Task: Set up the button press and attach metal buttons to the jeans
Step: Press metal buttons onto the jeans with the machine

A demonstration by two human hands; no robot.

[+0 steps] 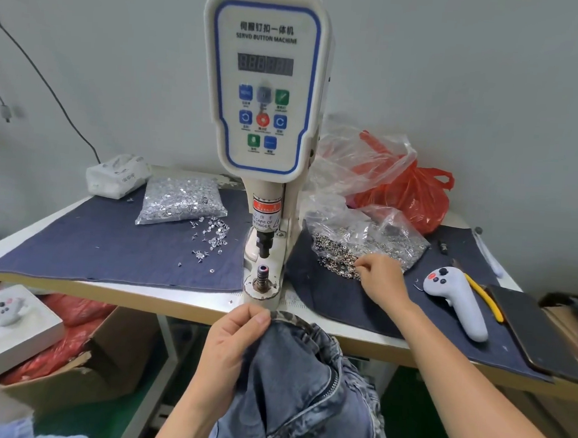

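Table (187, 302) runs across, just above the left fingertips; dark denim cloth (103, 241) covers most of its top. Button press (265, 115) stands dead centre, control panel on top, its lower die (262, 278) straight above the left fingers, not touching.

Jeans (301, 389) hang off the table's front edge below the press, waistband up. Left hand (232, 347) pinches the waistband edge between thumb and curled fingers, just below the press base.

Red plastic bag (414, 196) sits up and behind the right fingers. Clear bag of buttons (364, 237) lies open right above the right fingers, buttons spilling out. Right hand (380, 280) is at the spill, fingers curled, tips in among the loose buttons; can't tell if one is actually gripped.

Bag of tacks (180, 200) lies far left of the right fingers, past the press, loose tacks (212, 234) scattered beside it. Grey controller (455, 300) lies right of the right hand, apart.
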